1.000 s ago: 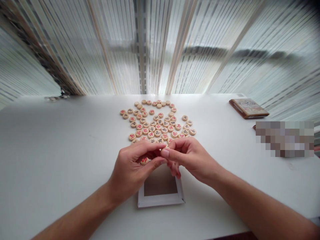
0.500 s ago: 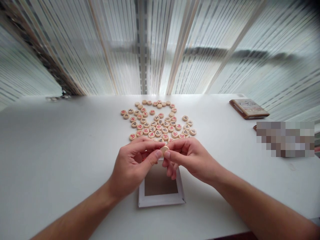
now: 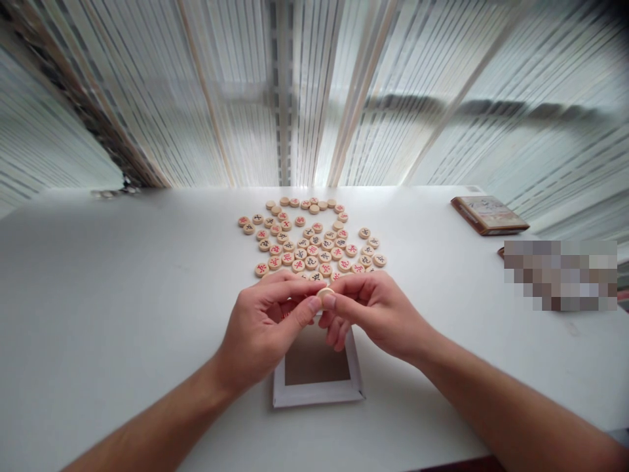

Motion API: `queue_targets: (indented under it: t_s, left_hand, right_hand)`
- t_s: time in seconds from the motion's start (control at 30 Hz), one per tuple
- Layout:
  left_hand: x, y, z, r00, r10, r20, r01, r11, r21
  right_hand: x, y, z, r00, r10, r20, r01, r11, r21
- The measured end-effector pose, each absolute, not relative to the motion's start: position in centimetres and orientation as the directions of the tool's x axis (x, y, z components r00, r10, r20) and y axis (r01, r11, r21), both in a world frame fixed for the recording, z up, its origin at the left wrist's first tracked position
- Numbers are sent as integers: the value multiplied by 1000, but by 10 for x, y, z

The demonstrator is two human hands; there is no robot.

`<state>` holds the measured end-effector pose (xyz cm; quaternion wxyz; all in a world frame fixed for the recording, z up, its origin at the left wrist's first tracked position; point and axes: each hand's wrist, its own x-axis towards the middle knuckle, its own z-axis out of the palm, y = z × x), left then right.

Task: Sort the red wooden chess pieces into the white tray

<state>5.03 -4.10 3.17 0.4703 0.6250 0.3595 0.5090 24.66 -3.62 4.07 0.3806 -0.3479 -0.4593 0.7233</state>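
Between the fingertips of both hands is one round wooden Chinese chess piece (image 3: 325,293), its plain face toward me. My left hand (image 3: 275,311) pinches its left edge with thumb and fingers. My right hand (image 3: 373,308) pinches the right edge, its lower fingers curled beneath. Below the hands lies a shallow white box (image 3: 319,396) with a brown bottom; the hands cover its far part. Some red marks show behind my left thumb, too hidden to name. Just beyond the hands, many Chinese chess pieces (image 3: 312,250) with red or black characters lie flat; a few show blank faces.
A brown-edged flat box (image 3: 490,215) with a printed top lies on the white table (image 3: 147,295) at the far right. Nearer on that side is a blurred-out object (image 3: 560,275). Striped curtains (image 3: 246,92) hang behind the table's far edge.
The held piece has tilted slightly and my right thumb now overlaps its face more. Both hands stay nearly in place; the pieces on the table have not moved.
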Motion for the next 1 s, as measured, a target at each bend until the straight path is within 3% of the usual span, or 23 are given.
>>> queue_targets:
  t_s: [0.17,0.43,1.0]
  left_hand:
    - [50,-42,29,222,907,358,10,-369,929]
    - [46,-42,22,228,926,301,-22,-305,952]
    - [46,-42,21,223,921,318,36,-334,942]
  right_hand:
    - [246,-35,38,-474,867,-151,-230,-287,-930]
    - [248,-34,35,-507,846,-164,-298,-351,-888]
    - [249,-33,35,-500,857,-129,-287,-304,-908]
